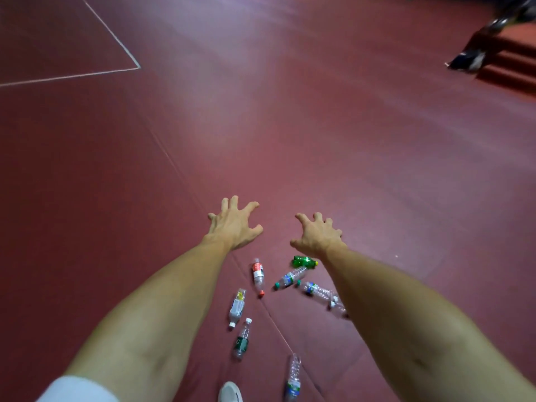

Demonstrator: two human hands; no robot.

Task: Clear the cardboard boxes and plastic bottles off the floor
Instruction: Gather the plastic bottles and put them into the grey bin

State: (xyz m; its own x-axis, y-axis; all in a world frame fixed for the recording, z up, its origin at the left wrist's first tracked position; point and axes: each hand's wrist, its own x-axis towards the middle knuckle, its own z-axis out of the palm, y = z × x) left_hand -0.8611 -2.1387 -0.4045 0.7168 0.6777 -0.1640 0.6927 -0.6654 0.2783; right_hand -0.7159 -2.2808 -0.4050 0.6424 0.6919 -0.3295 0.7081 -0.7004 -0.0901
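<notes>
- Dark red sports floor [348, 155] fills the view; white lines [116, 39] meet in a corner at upper left.
- Red steps [510, 65] at upper right. A blurred dark shape [467, 60] beside them is possibly someone's feet; we cannot tell.
- Left hand [232, 224]: held out above the floor, grip spread wide, fingertips hooked, holding nothing.
- Right hand [317, 236]: just beside the left but apart from it, grip likewise spread and holding nothing.
- All bottles lie on their sides on the floor, nearer to us than the hands and mostly between the forearms.
- Red-label bottle [257, 275]: in the middle, red cap towards us.
- Green bottle [304, 261]: under the right wrist.
- Blue-label bottle [290, 277]: just beside the green bottle, green cap to the left.
- Second blue-label bottle [317, 291] and crumpled clear bottle [338, 307]: against the edge of the right forearm, partly hidden.
- Yellow-label bottle [237, 307] and dark-green-label bottle [242, 338]: near each other, white caps.
- Ribbed clear bottle [293, 378]: at the bottom edge, blurred.
- White shoe [230, 393] at bottom centre; white sleeve [78, 390] at lower left.
</notes>
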